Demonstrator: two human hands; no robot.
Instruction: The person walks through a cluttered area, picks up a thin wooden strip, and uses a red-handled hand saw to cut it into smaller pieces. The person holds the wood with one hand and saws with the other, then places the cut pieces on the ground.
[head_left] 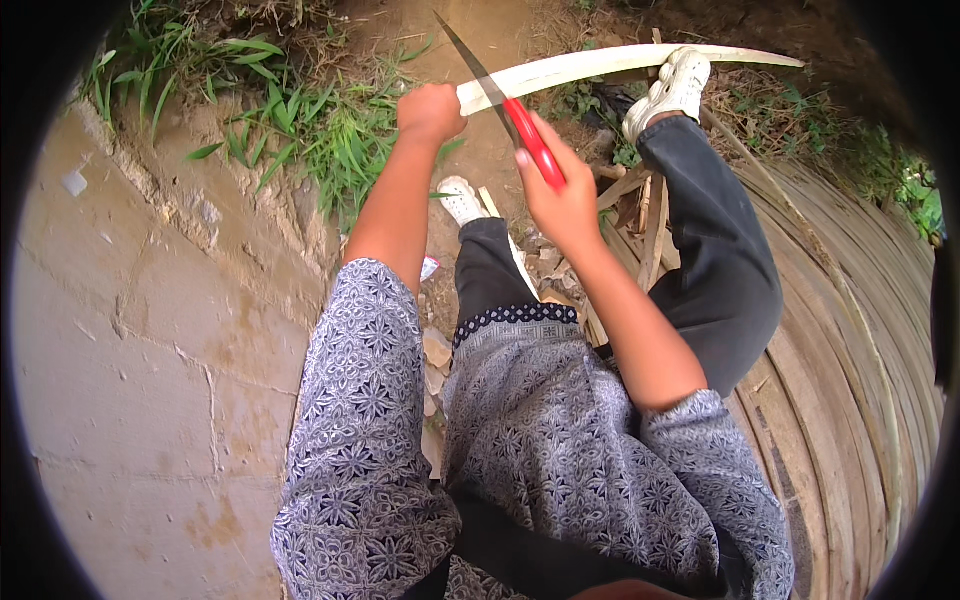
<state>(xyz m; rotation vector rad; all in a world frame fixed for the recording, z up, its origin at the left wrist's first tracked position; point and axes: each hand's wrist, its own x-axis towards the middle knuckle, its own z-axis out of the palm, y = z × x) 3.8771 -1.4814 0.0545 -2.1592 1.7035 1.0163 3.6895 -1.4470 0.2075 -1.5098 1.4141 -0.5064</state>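
Concrete slab (150, 380): far left, cracked, bordered by grass (300, 130).
Left hand (430, 113): fist wrapped tight around the near end of the bamboo strip (600, 65), apparently to steady it against the blade.
Knife (505, 105): red handle, dark blade laid across the strip just beside the left fist.
Right hand (560, 195): fingers closed on the red handle, blade pointing away from the body.
Right shoe (675, 88): white, pressing on the strip's far part, likely pinning it.
Bamboo slats (850, 350): stacked at right.
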